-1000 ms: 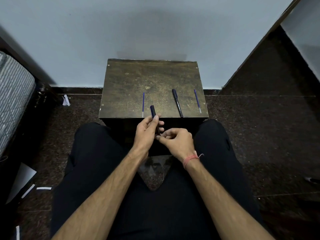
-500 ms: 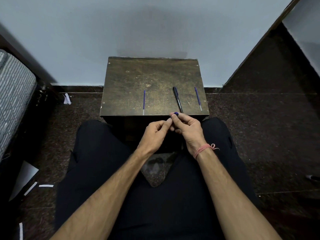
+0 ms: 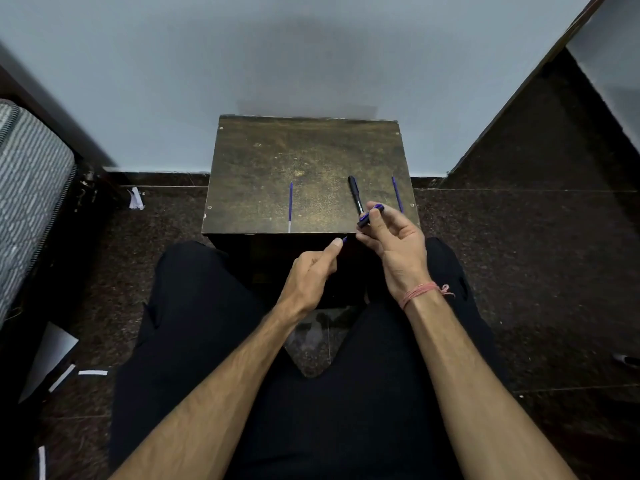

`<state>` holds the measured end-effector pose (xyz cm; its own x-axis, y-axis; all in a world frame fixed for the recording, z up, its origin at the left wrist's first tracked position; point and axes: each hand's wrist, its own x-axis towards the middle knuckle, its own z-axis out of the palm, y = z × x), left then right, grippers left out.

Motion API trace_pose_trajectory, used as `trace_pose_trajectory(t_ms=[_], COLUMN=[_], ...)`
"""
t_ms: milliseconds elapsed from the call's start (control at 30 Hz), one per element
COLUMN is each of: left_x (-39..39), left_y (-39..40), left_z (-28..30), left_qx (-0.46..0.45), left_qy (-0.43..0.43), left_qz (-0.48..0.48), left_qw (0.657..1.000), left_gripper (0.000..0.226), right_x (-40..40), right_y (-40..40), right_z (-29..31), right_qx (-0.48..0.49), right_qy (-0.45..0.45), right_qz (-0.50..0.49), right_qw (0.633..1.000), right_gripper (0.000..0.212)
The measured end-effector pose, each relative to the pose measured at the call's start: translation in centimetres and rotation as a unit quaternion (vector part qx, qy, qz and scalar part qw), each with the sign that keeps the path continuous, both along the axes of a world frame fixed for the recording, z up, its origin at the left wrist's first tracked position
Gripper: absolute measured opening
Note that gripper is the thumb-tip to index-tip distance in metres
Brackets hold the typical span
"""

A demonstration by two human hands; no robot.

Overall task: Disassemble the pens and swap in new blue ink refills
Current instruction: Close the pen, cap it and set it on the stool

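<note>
— What do you count?
— I see two blue refills (image 3: 290, 206) (image 3: 397, 194) and one black pen (image 3: 355, 195) on the brown table (image 3: 277, 161).
— Hands?
— My right hand (image 3: 394, 244) pinches a pen cap (image 3: 370, 216); the left hand (image 3: 313, 271) pinches a blue tip (image 3: 344, 239). Dark floor (image 3: 519, 254), pale wall (image 3: 277, 57).

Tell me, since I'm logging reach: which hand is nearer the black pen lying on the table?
Right. The right hand is just beside the black pen, its fingers at the pen's near end. The left hand sits lower, off the table edge.
</note>
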<state>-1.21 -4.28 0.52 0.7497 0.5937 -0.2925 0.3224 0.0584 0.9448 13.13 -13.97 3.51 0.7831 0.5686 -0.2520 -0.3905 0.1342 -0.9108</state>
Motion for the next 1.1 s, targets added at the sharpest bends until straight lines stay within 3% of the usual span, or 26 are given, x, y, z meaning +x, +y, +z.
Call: trace_pose_trajectory(t_ms=[167,333,600,733,1033,1100], left_x=[0.3,0.4,0.8,0.9,1.1,1.1], left_y=[0.3,0.3,0.9,1.5,1.7,1.8], left_z=[0.2,0.2,-0.1,-0.1,-1.2,-1.5], left_qx=[-0.035,-0.070,-0.107,-0.119,-0.136,-0.142], left_qy=[-0.021,-0.048,-0.077,-0.084,-0.076,-0.077], left_qz=[-0.002,0.001,0.017,0.027,0.027,0.033], left_qw=[0.999,0.996,0.991,0.989,0.987,0.986], left_gripper=[0.043,0.037,0.035,0.034,0.035,0.034], right_x=[1.8,4.6,7.9,8.5,8.5,7.7], right_y=[1.5,5.0,12.1,13.5,13.1,12.4], right_z=[0.0,0.3,-0.2,-1.2,-2.1,-1.6], right_qx=[-0.145,-0.256,-0.352,-0.428,-0.421,-0.396], right_qy=[-0.121,-0.255,-0.287,-0.332,-0.399,-0.412], right_qz=[0.004,0.060,0.089,0.100,0.114,0.082], right_qw=[0.982,0.930,0.887,0.835,0.806,0.816], right_gripper=[0.029,0.027,0.029,0.036,0.026,0.022])
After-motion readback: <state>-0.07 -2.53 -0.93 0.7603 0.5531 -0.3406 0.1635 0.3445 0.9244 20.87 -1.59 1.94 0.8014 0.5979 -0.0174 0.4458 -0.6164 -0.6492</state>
